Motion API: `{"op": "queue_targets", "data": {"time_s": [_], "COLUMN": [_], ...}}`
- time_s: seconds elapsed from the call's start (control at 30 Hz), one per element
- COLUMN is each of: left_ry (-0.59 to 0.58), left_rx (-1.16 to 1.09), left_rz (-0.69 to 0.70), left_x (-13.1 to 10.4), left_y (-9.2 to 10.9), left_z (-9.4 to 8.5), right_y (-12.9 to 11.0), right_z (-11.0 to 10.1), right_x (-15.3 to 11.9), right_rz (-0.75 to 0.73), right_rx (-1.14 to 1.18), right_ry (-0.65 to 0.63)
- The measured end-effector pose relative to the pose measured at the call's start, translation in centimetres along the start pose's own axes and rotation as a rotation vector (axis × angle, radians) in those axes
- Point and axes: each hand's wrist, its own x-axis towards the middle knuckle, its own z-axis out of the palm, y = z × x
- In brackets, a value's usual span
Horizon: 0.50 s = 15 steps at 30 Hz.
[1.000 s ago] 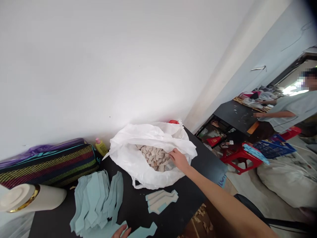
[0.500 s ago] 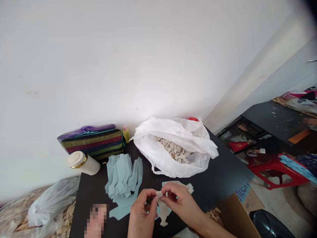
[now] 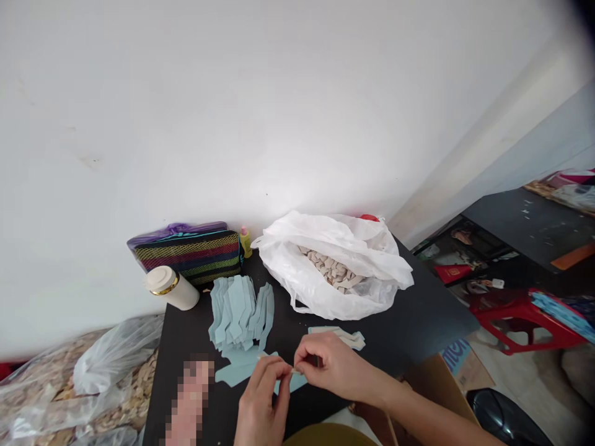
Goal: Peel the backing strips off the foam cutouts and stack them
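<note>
Over the near edge of the black table (image 3: pixel 418 322), my left hand (image 3: pixel 263 402) and my right hand (image 3: pixel 332 365) meet on a small beige cut piece (image 3: pixel 294 370), pinching it between the fingertips. A pale blue shaped piece (image 3: pixel 242 371) lies flat under my hands. Behind them fans out a stack of the same blue pieces (image 3: pixel 239 310). A white plastic bag (image 3: pixel 334 266), open at the top, holds many small beige pieces. A short beige stack (image 3: pixel 346 336) lies just beyond my right hand.
A striped bag (image 3: pixel 195 251), a small yellow bottle (image 3: pixel 245 240) and a cream cylinder lying on its side (image 3: pixel 173 288) stand by the wall. Clear bags of beige scraps (image 3: pixel 83 384) sit at the left. A red stool (image 3: pixel 520 316) and another dark table (image 3: pixel 525 223) are at the right.
My right hand left the white bag with a beige piece and came back to the near edge, where my left hand joined it. The view swung left and down.
</note>
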Motion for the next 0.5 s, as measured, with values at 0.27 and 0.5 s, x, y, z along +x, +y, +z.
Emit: {"op": "queue_targets", "data": {"time_s": [0.27, 0.5], "left_ry": [0.003, 0.026], "left_rx": [-0.063, -0.075], "left_rz": [0.106, 0.091], "left_x": [-1.7, -3.2], "left_y": [-0.2, -1.7], "left_z": [-0.3, -0.2], "right_y": [0.7, 2.0], "right_z": [0.7, 2.6], "right_x": [-0.4, -1.0], "right_rz": [0.267, 0.221], "right_rx": [0.204, 0.346], "right_ry": [-0.255, -0.186]}}
